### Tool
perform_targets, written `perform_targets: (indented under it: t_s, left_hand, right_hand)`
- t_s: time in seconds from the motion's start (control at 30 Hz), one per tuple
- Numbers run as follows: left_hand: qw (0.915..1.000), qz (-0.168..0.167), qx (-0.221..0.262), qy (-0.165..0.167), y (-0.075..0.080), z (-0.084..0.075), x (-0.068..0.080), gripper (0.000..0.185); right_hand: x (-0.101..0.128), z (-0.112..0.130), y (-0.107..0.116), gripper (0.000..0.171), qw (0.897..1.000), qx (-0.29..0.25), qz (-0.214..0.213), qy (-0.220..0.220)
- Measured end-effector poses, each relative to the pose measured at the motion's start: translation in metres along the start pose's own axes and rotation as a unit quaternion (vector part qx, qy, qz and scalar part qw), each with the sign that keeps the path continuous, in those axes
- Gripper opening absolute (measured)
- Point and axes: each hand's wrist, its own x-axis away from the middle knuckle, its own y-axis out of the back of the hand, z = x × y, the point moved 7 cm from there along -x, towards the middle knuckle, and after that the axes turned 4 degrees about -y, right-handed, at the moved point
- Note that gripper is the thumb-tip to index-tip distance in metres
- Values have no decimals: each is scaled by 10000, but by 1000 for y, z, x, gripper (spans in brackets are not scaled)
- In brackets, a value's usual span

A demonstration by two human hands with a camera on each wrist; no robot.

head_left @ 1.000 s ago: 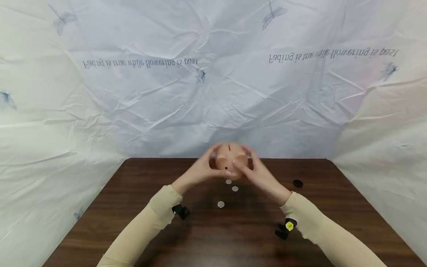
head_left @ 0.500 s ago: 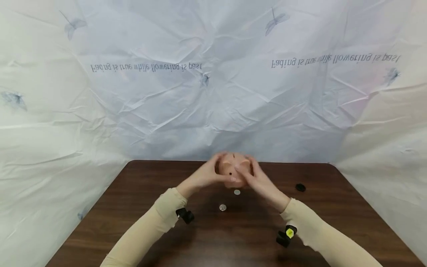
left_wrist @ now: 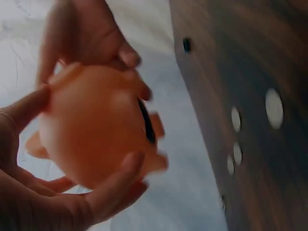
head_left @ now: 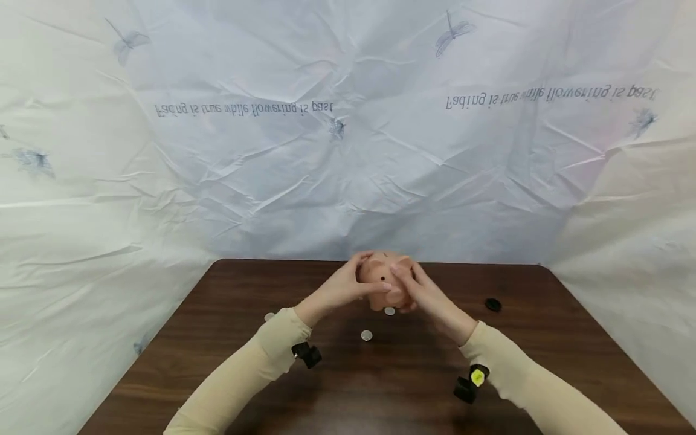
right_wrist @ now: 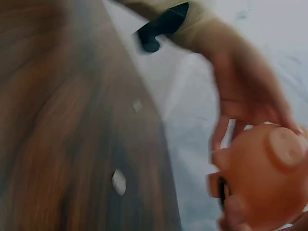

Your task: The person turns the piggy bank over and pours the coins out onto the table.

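Above the worktop's (head_left: 228,338) far edge, a peach plastic piggy bank (head_left: 385,279) is gripped by both hands' fingers, left hand (head_left: 338,288) and right hand (head_left: 429,296); slot should be kept downward over the silver coins (head_left: 367,335).

Both arms in long, close-fitting cream sleeves (head_left: 244,374), cuffs ending at the wrists. Hands bare. Small black camera mount (head_left: 307,354) strapped under left wrist; matching black mount (head_left: 470,383) under right wrist, this one with a yellow-green sticker (markings too small to read).
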Motion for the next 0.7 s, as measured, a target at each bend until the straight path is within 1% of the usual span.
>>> perform_targets:
  t_s: [0.03,0.07,0.1,0.13,0.17,0.2,0.23,0.27,0.3,0.33,0.37,0.4,0.43,0.47,0.5,0.53,0.57,0.6,0.63,0.67,0.7]
  left_hand:
    - [10000,-17,47,-61,1,-3,0,94]
    - [9990,-16,27,-455,3,-12,-1,95]
    - [9943,-29,-74,-1064,6,-27,0,98]
    - [9827,-78,-231,-1838,10,-44,1,101]
    - [9637,-162,-505,-2618,13,-62,5,105]
    - [9398,-198,-767,-3324,15,-76,9,106]
    - [9177,-168,-932,-3859,14,-87,14,108]
    - [9026,-129,-1052,-4173,12,-91,17,109]
    - [8995,-92,-1122,-4222,9,-89,18,109]
    - [9077,-34,-1101,-4050,6,-82,15,109]
    - [9241,-27,-1122,-3653,2,-69,10,108]
    - [9453,13,-1000,-3106,-1,-53,5,106]
    - [9658,27,-821,-2460,-4,-33,-1,104]
    - [9812,41,-651,-1815,-6,-13,-5,103]
    - [9910,52,-547,-1222,-8,4,-8,101]
    - [9962,73,-462,-733,-9,18,-9,99]
    - [9985,121,-401,-352,-11,28,-9,97]
    - [9993,189,-290,-112,-12,35,-10,97]
    - [9994,247,-251,40,-12,39,-10,97]
    - [9993,294,-206,114,-12,41,-11,97]
    - [9992,305,-209,149,-11,40,-11,97]
  right_hand:
    - [0,3,0,70,10000,57,-6,60]
    - [1,13,2,72,9985,145,-57,531]
    - [3,27,5,75,9902,374,-292,1311]
    - [7,43,10,77,9701,563,-654,2267]
    - [14,58,15,79,9354,739,-1111,3275]
    - [22,67,19,78,8912,937,-1586,4146]
    - [31,72,21,78,8495,990,-1869,4833]
    - [36,72,21,78,8183,1043,-2024,5278]
    - [37,68,21,77,8069,1103,-2146,5392]
    - [33,60,20,76,8180,1120,-2118,5230]
    - [27,50,19,74,8476,1101,-1957,4808]
    - [19,38,17,74,8863,1120,-1702,4159]
    - [10,23,14,74,9239,1122,-1389,3385]
    - [3,7,11,73,9534,1153,-1094,2564]
    - [-2,-8,8,73,9739,1147,-805,1783]
    - [-6,-21,6,72,9866,1061,-522,1128]
    - [-8,-30,3,72,9933,919,-288,640]
    - [-9,-36,2,72,9963,794,-99,318]
    - [-11,-39,0,72,9978,654,28,124]
    - [-11,-40,-1,72,9984,555,115,16]
    - [-12,-40,-1,72,9986,507,143,0]
